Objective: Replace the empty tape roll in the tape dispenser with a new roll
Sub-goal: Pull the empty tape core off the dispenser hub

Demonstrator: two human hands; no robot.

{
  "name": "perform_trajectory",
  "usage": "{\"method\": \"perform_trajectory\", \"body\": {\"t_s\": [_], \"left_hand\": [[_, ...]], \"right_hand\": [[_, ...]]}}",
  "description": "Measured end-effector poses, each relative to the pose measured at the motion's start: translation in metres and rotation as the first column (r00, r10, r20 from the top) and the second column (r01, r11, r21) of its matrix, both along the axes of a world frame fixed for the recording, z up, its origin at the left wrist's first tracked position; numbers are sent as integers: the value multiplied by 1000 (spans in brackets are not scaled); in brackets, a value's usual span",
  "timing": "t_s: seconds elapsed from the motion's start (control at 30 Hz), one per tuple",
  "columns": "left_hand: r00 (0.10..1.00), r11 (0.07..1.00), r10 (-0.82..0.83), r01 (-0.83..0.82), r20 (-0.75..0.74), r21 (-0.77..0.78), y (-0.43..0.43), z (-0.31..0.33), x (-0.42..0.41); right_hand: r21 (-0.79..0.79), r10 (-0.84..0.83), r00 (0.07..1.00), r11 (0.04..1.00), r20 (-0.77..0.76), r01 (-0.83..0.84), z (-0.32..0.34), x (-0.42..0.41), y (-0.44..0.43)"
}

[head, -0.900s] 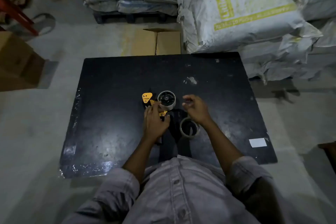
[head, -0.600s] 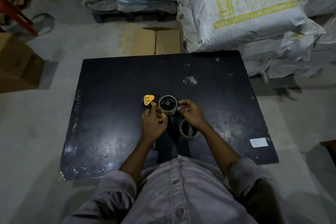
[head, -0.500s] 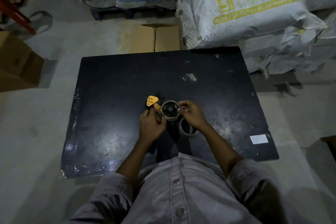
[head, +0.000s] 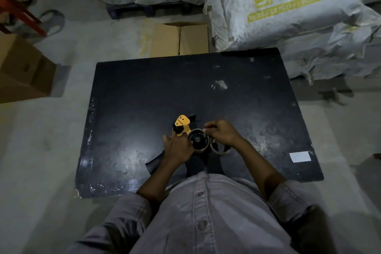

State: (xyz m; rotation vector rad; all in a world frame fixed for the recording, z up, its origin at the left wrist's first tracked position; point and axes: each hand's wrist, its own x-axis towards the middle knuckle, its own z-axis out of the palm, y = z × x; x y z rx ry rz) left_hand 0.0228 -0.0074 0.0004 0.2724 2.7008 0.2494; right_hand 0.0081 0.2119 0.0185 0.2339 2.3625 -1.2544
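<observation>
Left hand (head: 179,147) clamped around tape dispenser (head: 182,128), near the join of handle and frame; black handle poking out below the wrist, yellow head pointing away from the body. Grip probably there to steady the tool while the other hand works at the hub. Dispenser seems raised slightly off black table (head: 144,93), though contact underneath hidden by the hand.

Right hand (head: 223,133) at the far rim of mounted roll (head: 198,140), thumb and forefinger narrowed to a pinch, something thin and pale between them, likely a tape end or the core edge; too small to say which. Whether this roll is spent or fresh: cannot tell, dim light.

Second ring, loose roll (head: 221,149), flat on the table just under the right wrist, beside the mounted roll, kept within easy reach.

Further right of the right forearm, white label (head: 300,156) near table edge. Beyond the table, cardboard box (head: 179,40) and stacked sacks (head: 288,6).

Against the view from 0.9 s ago: right hand then open above the loose roll, clear of the hub; now closed in on the rim. Dispenser lifted and drawn nearer the body, handle newly visible. Loose roll unmoved.
</observation>
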Motion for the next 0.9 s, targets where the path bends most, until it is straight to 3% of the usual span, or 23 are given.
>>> {"method": "perform_trajectory", "body": {"t_s": [0.1,0.2,0.37,0.47,0.57,0.63,0.67,0.73,0.77,0.8,0.9], "left_hand": [[995,998,57,-58,84,9,2,4,-4],[990,991,130,-131,64,13,1,4,-3],[947,937,321,-316,-7,146,-9,14,5],[877,840,481,-462,7,284,-21,18,12],[726,629,673,-661,139,410,-25,35,31],[626,470,703,-765,338,439,-26,47,47],[538,372,677,-839,502,397,-26,50,54],[247,155,493,-968,834,195,-31,48,60],[100,51,357,-995,929,87,-34,46,61],[12,-53,248,-998,969,26,-37,41,62],[-1,-254,182,-966,983,46,-41,28,63]], "right_hand": [[95,115,993,989,10,-116,-2,6,-6],[151,174,984,973,31,-176,-1,10,-17],[-74,107,992,992,67,-102,-1,16,-35],[-221,30,991,975,133,0,-10,17,-40],[-303,-70,974,943,215,135,-7,20,-45],[-322,-137,961,923,240,212,-3,25,-49],[-317,-161,957,919,242,235,0,27,-51],[-281,-181,953,927,243,248,0,31,-52],[-259,-176,953,935,246,240,0,34,-53],[-242,-170,952,942,255,233,-1,36,-54],[-217,-163,943,949,288,230,-2,43,-59]]}}
